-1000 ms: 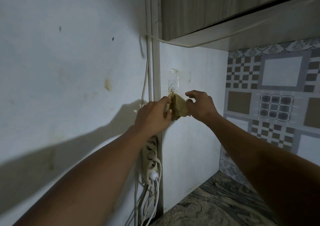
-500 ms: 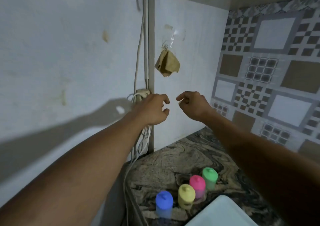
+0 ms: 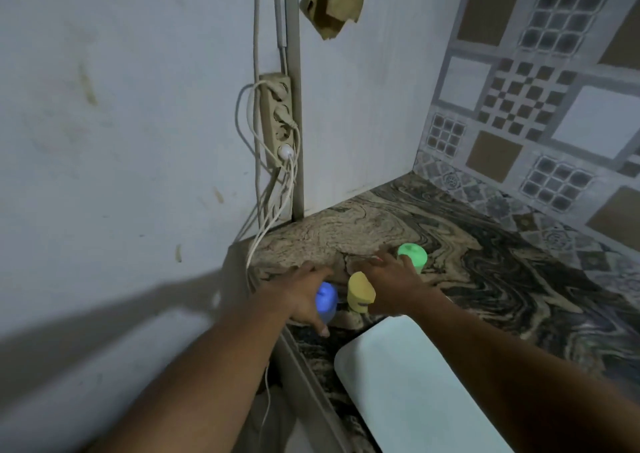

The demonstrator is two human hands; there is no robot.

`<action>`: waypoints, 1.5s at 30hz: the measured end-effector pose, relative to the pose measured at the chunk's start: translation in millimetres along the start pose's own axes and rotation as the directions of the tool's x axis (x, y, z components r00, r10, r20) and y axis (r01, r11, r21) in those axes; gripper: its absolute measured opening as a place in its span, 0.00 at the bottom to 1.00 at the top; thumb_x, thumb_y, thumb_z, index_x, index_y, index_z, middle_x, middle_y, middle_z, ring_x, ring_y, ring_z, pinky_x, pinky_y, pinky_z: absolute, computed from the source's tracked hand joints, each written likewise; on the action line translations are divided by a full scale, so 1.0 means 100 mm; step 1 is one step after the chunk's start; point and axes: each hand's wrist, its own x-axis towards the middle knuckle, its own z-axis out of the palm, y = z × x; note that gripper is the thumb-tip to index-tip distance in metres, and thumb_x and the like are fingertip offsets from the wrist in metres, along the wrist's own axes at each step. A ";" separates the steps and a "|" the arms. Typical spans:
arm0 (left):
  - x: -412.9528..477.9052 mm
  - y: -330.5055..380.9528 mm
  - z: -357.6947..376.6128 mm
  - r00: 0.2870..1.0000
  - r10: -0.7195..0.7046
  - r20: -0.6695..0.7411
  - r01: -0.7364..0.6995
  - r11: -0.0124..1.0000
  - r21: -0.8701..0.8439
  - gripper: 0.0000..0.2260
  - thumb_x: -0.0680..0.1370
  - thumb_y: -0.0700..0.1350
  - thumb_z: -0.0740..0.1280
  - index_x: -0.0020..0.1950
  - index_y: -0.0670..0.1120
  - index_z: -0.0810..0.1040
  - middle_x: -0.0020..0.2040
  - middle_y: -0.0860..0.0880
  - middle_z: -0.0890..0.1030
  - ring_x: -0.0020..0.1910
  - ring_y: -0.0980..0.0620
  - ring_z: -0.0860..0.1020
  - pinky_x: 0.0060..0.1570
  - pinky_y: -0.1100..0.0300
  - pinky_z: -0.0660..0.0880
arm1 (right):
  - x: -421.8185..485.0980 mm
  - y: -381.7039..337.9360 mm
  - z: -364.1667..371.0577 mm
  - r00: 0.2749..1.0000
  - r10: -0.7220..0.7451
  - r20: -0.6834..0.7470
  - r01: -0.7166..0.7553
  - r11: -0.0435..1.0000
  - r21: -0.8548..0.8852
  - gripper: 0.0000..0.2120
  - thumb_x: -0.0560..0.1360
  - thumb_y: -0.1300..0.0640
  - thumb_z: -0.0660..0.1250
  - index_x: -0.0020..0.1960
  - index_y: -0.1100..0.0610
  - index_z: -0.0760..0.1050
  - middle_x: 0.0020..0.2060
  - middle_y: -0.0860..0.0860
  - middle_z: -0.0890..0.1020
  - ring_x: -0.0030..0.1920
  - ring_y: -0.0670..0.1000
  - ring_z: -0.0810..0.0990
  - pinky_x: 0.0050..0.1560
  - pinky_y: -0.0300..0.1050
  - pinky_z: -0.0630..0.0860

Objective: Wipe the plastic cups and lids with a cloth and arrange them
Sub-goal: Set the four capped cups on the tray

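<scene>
Small plastic cups with lids stand in a row on the marble-pattern counter (image 3: 502, 262): a blue cup (image 3: 326, 300), a yellow cup (image 3: 360, 291) and a green cup (image 3: 412, 255). My left hand (image 3: 301, 296) wraps the blue cup, fingers behind it and thumb in front. My right hand (image 3: 391, 279) lies between the yellow and green cups with fingers spread. It hides whatever stands under it, so its grip cannot be seen. A brown cloth (image 3: 330, 0) hangs on the wall at the top, apart from both hands.
A power strip (image 3: 278, 113) with white cables hangs on the wall left of the counter's corner. A white rounded tray or board (image 3: 408, 383) lies at the counter's front edge. Patterned tiles cover the right wall.
Both hands have dropped from below the hanging cloth down to the cups. The view has tilted down. The cloth stays on its hook.
</scene>
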 end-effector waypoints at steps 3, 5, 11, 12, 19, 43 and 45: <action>0.12 -0.04 0.15 1.000 0.024 -0.013 -0.023 0.999 0.027 0.54 0.61 0.58 0.82 0.80 0.56 0.56 0.77 0.48 0.61 0.72 0.40 0.69 0.66 0.43 0.72 | 0.08 -0.01 0.12 1.000 -0.016 0.009 0.016 0.997 -0.069 0.46 0.68 0.46 0.74 0.80 0.48 0.54 0.77 0.50 0.65 0.79 0.57 0.53 0.73 0.66 0.55; 0.21 -0.08 0.23 0.999 0.039 -0.036 -0.037 0.999 0.033 0.49 0.64 0.58 0.80 0.79 0.56 0.58 0.76 0.47 0.65 0.71 0.41 0.70 0.65 0.46 0.73 | 0.14 -0.03 0.15 0.999 -0.019 0.030 0.022 0.995 -0.093 0.44 0.69 0.47 0.74 0.79 0.49 0.56 0.77 0.50 0.64 0.80 0.57 0.51 0.73 0.68 0.51; 0.37 -0.18 0.11 0.990 0.110 -0.093 -0.110 0.994 0.007 0.33 0.67 0.53 0.77 0.70 0.52 0.72 0.66 0.44 0.77 0.61 0.41 0.77 0.56 0.48 0.77 | 0.29 -0.07 0.08 0.999 -0.012 0.039 0.014 0.998 -0.057 0.38 0.70 0.45 0.73 0.76 0.50 0.63 0.72 0.51 0.70 0.78 0.54 0.57 0.73 0.71 0.49; 0.39 -0.21 0.04 0.988 0.112 -0.103 -0.112 0.994 0.004 0.34 0.66 0.54 0.77 0.70 0.52 0.72 0.65 0.45 0.77 0.61 0.41 0.77 0.55 0.49 0.77 | 0.30 -0.08 0.01 0.999 -0.004 0.042 0.005 0.999 -0.036 0.38 0.69 0.43 0.74 0.74 0.49 0.65 0.70 0.52 0.72 0.77 0.54 0.61 0.73 0.69 0.51; 0.61 -0.10 -0.94 0.965 0.162 -0.204 -0.161 0.987 0.022 0.37 0.64 0.57 0.81 0.69 0.51 0.74 0.63 0.45 0.79 0.57 0.43 0.78 0.56 0.51 0.77 | 0.16 0.19 -0.85 0.993 0.113 -0.013 -0.109 0.981 0.163 0.35 0.67 0.41 0.77 0.70 0.48 0.69 0.65 0.53 0.77 0.65 0.58 0.74 0.60 0.53 0.66; 1.26 2.09 0.07 0.705 0.688 0.174 -0.701 0.637 0.321 0.33 0.63 0.56 0.79 0.66 0.54 0.73 0.63 0.47 0.78 0.60 0.43 0.77 0.56 0.52 0.76 | -1.56 0.87 0.52 0.632 0.755 0.173 -0.726 0.499 0.474 0.34 0.65 0.47 0.78 0.66 0.55 0.72 0.60 0.58 0.79 0.59 0.62 0.79 0.53 0.48 0.77; 1.31 2.04 0.13 0.718 0.674 0.175 -0.688 0.648 0.326 0.33 0.64 0.55 0.79 0.66 0.54 0.73 0.64 0.47 0.78 0.60 0.43 0.77 0.55 0.52 0.76 | -1.50 0.84 0.59 0.626 0.761 0.170 -0.727 0.491 0.481 0.36 0.65 0.47 0.78 0.68 0.56 0.70 0.62 0.59 0.77 0.61 0.63 0.78 0.54 0.50 0.76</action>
